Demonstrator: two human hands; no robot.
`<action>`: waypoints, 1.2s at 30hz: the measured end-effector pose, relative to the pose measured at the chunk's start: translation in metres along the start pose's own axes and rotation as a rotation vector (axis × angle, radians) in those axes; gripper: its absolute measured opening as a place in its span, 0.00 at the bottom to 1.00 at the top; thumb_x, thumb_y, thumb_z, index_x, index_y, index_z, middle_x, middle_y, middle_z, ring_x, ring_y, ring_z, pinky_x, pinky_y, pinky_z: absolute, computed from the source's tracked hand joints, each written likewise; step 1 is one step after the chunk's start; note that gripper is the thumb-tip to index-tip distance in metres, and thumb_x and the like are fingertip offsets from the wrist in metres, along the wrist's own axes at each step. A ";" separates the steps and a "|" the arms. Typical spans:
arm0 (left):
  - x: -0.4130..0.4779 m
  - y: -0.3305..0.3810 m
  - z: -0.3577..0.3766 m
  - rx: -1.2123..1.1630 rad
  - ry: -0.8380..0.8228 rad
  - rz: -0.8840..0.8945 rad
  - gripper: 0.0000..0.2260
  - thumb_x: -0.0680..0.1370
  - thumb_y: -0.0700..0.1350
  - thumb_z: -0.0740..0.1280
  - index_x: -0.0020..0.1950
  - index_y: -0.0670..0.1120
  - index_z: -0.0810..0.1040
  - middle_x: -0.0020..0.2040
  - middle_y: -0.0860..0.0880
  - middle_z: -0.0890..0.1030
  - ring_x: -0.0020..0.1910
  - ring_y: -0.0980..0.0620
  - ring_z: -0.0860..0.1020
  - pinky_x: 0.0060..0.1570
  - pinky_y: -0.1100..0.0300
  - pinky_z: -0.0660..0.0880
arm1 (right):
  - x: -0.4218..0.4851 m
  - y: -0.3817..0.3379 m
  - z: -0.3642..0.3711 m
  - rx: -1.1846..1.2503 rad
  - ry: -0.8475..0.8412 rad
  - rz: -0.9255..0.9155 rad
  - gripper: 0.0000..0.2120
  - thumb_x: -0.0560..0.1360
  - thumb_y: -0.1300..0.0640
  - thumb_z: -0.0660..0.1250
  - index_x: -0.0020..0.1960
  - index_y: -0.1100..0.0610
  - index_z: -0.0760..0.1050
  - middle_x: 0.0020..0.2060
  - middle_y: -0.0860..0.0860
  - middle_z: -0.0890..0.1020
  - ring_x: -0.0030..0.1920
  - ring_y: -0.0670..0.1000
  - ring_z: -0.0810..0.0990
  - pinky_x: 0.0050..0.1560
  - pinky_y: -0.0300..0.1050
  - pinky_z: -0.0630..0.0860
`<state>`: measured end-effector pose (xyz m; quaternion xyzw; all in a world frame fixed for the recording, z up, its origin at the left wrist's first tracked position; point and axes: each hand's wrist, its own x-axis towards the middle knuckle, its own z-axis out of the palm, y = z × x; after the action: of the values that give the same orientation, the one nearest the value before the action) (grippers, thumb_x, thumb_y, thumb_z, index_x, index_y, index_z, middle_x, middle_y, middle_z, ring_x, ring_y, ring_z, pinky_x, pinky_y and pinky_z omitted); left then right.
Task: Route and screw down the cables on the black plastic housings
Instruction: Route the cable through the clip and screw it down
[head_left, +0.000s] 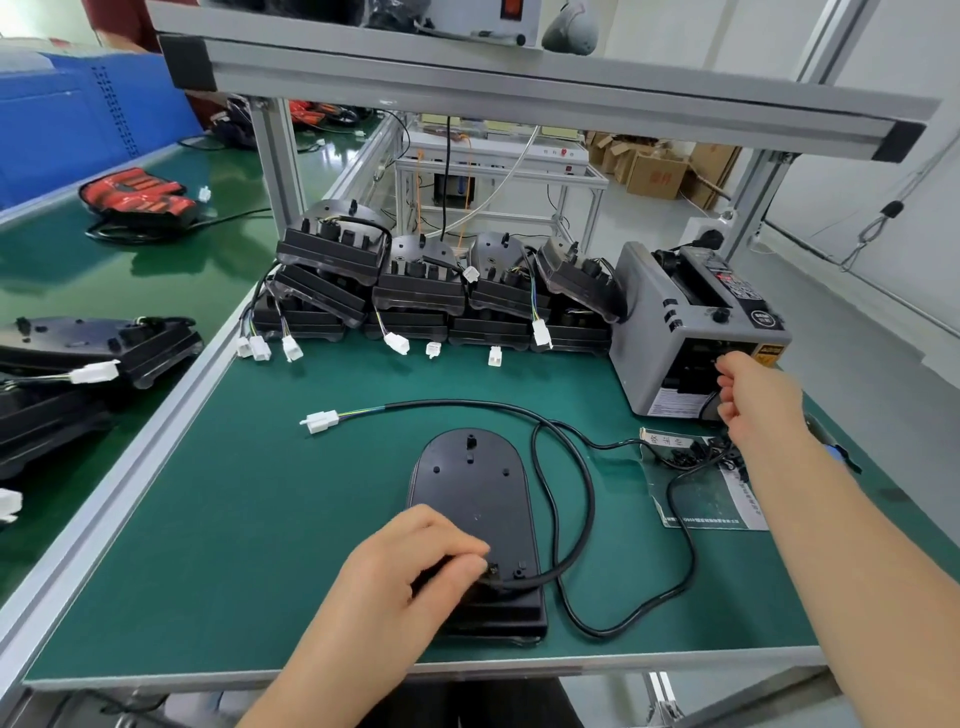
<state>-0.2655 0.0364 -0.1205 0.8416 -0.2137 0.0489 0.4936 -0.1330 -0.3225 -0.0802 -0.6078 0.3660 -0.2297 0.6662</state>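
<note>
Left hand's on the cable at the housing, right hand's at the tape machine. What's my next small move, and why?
Probably pull a strip from the grey tape dispenser with the right hand and bring it to the black housing: the left hand holds the black cable at its near end; the rest lies loose.

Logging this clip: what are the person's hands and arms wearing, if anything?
Nothing visible. The left hand and right hand are ungloved, with no rings in view. The left forearm and right forearm are bare up to the frame's edge: no sleeves or watch show.
</note>
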 end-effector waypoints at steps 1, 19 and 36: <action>0.002 -0.003 -0.003 -0.068 0.067 -0.038 0.08 0.76 0.45 0.69 0.47 0.59 0.81 0.46 0.60 0.80 0.47 0.60 0.79 0.46 0.74 0.70 | -0.009 -0.001 -0.002 -0.007 -0.027 -0.010 0.06 0.73 0.60 0.67 0.38 0.57 0.71 0.32 0.50 0.72 0.27 0.44 0.64 0.22 0.33 0.59; 0.038 -0.044 -0.021 -0.189 0.017 -0.329 0.17 0.76 0.37 0.68 0.58 0.57 0.77 0.50 0.52 0.78 0.48 0.59 0.76 0.49 0.77 0.66 | -0.190 0.053 0.086 -1.018 -1.129 -0.625 0.15 0.71 0.56 0.69 0.28 0.44 0.73 0.41 0.47 0.80 0.56 0.53 0.70 0.62 0.52 0.67; 0.039 -0.054 -0.020 -0.184 0.004 -0.276 0.22 0.76 0.40 0.68 0.51 0.71 0.75 0.48 0.57 0.77 0.45 0.62 0.75 0.47 0.77 0.67 | -0.193 0.054 0.089 -1.130 -1.073 -0.656 0.09 0.72 0.55 0.66 0.39 0.60 0.81 0.43 0.52 0.81 0.56 0.52 0.67 0.59 0.52 0.69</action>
<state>-0.2062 0.0637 -0.1425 0.8140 -0.0985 -0.0374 0.5712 -0.1930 -0.1124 -0.0932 -0.9517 -0.1350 0.1260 0.2451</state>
